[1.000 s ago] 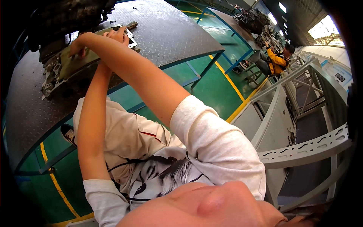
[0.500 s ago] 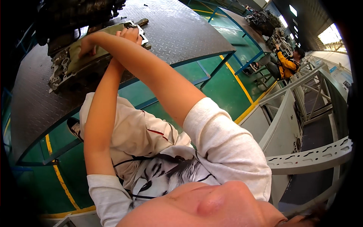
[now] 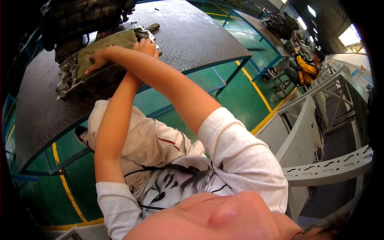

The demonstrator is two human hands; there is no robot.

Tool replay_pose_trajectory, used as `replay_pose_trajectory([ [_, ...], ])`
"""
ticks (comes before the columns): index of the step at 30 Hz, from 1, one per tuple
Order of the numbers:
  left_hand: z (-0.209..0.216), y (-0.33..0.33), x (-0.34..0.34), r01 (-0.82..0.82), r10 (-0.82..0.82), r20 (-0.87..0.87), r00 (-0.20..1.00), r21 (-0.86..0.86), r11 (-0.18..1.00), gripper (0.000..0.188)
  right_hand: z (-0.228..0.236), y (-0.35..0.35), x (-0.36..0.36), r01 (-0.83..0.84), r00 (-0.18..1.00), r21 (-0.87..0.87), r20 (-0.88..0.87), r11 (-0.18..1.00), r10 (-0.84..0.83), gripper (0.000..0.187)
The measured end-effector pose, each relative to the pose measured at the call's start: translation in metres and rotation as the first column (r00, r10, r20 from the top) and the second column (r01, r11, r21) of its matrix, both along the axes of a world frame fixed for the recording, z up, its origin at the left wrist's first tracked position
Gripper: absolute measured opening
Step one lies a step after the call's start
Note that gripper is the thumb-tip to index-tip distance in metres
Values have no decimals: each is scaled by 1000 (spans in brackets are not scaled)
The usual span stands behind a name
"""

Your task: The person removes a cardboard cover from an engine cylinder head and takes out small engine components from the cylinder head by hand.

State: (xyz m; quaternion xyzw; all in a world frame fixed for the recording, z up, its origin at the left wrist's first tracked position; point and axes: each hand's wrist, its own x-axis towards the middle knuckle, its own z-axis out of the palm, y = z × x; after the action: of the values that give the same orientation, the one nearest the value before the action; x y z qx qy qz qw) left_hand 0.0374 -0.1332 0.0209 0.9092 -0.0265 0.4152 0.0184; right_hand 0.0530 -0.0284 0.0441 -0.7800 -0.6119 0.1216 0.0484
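Observation:
A metal engine cylinder head [image 3: 70, 82] lies on the table close to its near edge. An olive-green cloth [image 3: 114, 41] is spread over its top. My forearms cross, the right one above the left. My right hand [image 3: 102, 57] rests on the cloth toward its left part, fingers stretched out and spread. At the right end of the cylinder head is my left hand [image 3: 146, 47], with its fingers bent and close together; what lies under them is hidden.
Behind the cylinder head stands a large dark engine [image 3: 86, 20]. The steel table [image 3: 200, 44] has a tread-plate top and blue legs. Grey metal framework [image 3: 328, 168] rises at my right. Farther off, a person in a yellow-and-black jacket [image 3: 307, 71] sits beside another table with engine parts.
My right hand has shifted on the cloth, and its fingers now reach its near edge. My left hand has moved slightly nearer. The whole view has tilted a little.

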Motion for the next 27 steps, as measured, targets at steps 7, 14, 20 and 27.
replay_pose_trajectory([
  [7, 21, -22, 1, 105, -103, 51, 993, -47, 993, 13, 10, -17, -3, -201, 970, 9, 145, 979, 198, 104],
  [14, -8, -1, 8, 185, -200, -171, 965, -100, 978, 14, 26, -31, -15, -365, 916, -3, 176, 931, 360, 62],
  [20, -11, 15, -14, 103, -64, 186, 981, -211, 972, 20, 65, -37, -5, -340, 936, 77, -73, 937, 345, 55],
  [27, 31, 69, -76, -67, 12, -193, 981, -282, 957, 19, 83, -116, 81, 89, 986, 79, -151, 993, -76, 30],
])
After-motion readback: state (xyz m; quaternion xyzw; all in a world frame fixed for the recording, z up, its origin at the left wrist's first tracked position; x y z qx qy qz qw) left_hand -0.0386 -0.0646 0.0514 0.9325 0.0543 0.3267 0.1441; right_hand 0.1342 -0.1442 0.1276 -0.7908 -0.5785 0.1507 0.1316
